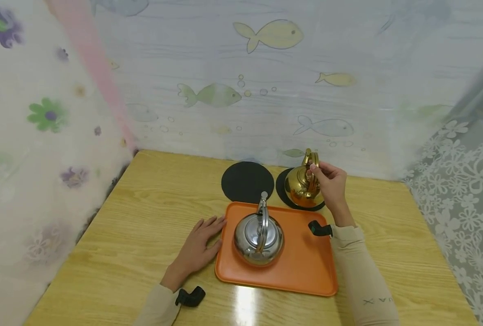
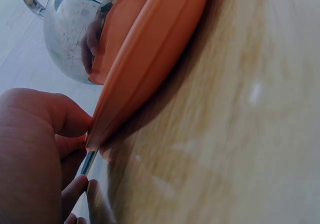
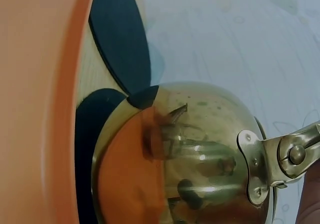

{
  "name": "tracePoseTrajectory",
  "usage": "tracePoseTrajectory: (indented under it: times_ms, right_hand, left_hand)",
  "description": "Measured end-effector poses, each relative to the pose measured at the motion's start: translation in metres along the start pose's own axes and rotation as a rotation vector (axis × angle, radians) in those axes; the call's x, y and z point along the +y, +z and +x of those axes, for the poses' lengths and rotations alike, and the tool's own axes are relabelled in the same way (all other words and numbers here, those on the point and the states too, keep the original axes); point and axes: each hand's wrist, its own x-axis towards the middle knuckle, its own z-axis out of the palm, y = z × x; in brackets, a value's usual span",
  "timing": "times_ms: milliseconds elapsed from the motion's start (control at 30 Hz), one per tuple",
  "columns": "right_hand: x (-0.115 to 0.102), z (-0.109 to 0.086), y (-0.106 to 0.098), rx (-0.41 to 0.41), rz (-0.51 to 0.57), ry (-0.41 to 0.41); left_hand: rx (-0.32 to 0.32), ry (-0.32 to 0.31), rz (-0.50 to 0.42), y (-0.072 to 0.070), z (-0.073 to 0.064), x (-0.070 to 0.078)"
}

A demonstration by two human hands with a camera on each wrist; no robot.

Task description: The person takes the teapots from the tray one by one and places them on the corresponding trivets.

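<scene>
Gold kettle (image 1: pixel 296 186), spout (image 1: pixel 307 155) far.
Your right grip (image 1: pixel 332 183) pinches its near-far handle (image 1: pixel 316 159); left grip (image 1: pixel 202 243), fingers extended, touches orange tray (image 1: pixel 306 265).

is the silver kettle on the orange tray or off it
On: the head view shows the silver kettle standing inside the rim of the orange tray.

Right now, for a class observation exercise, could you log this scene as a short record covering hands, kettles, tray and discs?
left hand: touching the tray's left edge
right hand: gripping the gold kettle's handle
gold kettle: over the right black disc; contact unclear
silver kettle: on the tray
tray: orange, on the table
left black disc: beyond the tray's far edge
</scene>
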Motion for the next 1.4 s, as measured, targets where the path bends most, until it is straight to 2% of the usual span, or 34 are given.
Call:
tracePoseTrajectory:
  times_ms: [200, 400, 500, 867, 1133, 1267, 1400]
  right_hand:
    - [-0.007, -0.002, -0.004, -0.046, 0.025, 0.069]
    - [-0.017, -0.003, -0.007, -0.101, -0.002, 0.163]
    - [-0.019, -0.003, -0.006, -0.107, 0.028, 0.202]
    - [-0.023, -0.007, -0.001, -0.027, 0.231, 0.333]
    - [-0.023, -0.01, 0.002, 0.009, 0.259, 0.345]
    - [-0.02, -0.012, 0.007, 0.065, 0.179, 0.305]
    - [-0.02, -0.016, 0.012, 0.14, -0.047, 0.215]
  left_hand:
    - [-0.016, -0.011, 0.009, 0.0, 0.0, -0.001]
    - [-0.02, -0.019, 0.021, -0.001, 0.0, -0.001]
    - [-0.027, -0.021, 0.03, -0.002, 0.001, -0.002]
    - [-0.038, -0.03, 0.016, -0.002, 0.001, -0.003]
    - [-0.046, -0.027, 0.012, -0.001, 0.002, -0.004]
    - [-0.052, -0.034, 0.013, -0.001, 0.001, -0.003]
    - [-0.053, -0.042, 0.009, -0.002, 0.002, -0.002]
